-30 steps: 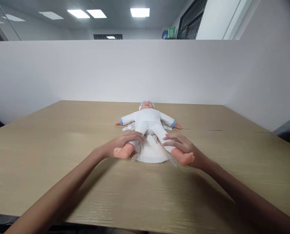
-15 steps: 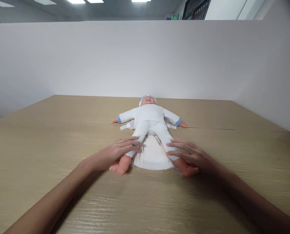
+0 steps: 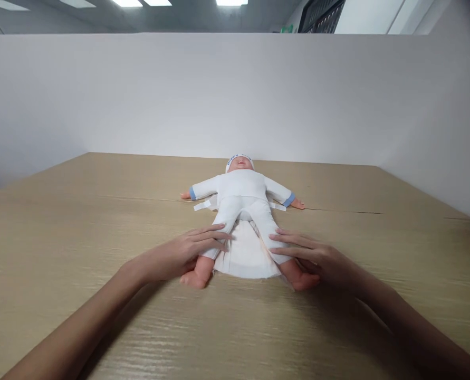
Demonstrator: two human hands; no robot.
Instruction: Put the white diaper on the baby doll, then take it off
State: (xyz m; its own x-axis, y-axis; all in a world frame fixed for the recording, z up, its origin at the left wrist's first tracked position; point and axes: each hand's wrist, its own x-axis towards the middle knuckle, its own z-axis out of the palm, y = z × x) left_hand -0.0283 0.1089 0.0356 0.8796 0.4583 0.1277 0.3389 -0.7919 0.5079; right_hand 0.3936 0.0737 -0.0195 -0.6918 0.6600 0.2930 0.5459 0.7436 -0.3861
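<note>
A baby doll (image 3: 242, 194) in a white suit and cap lies on its back on the wooden table (image 3: 100, 221), arms spread. An open white diaper (image 3: 246, 257) is spread under its hips and between its legs. My left hand (image 3: 187, 250) rests flat over the doll's leg on the left, fingers stretched toward the diaper. My right hand (image 3: 317, 258) lies flat over the leg on the right, fingers extended. Both bare feet stick out below my hands.
A white partition wall (image 3: 140, 95) runs behind and to the right of the table. A seam crosses the tabletop at the doll's arms. Ceiling lights show above the wall.
The view has tilted down and closer. My hands have flattened over the doll's legs, which now lie spread a little wider beside the diaper.
</note>
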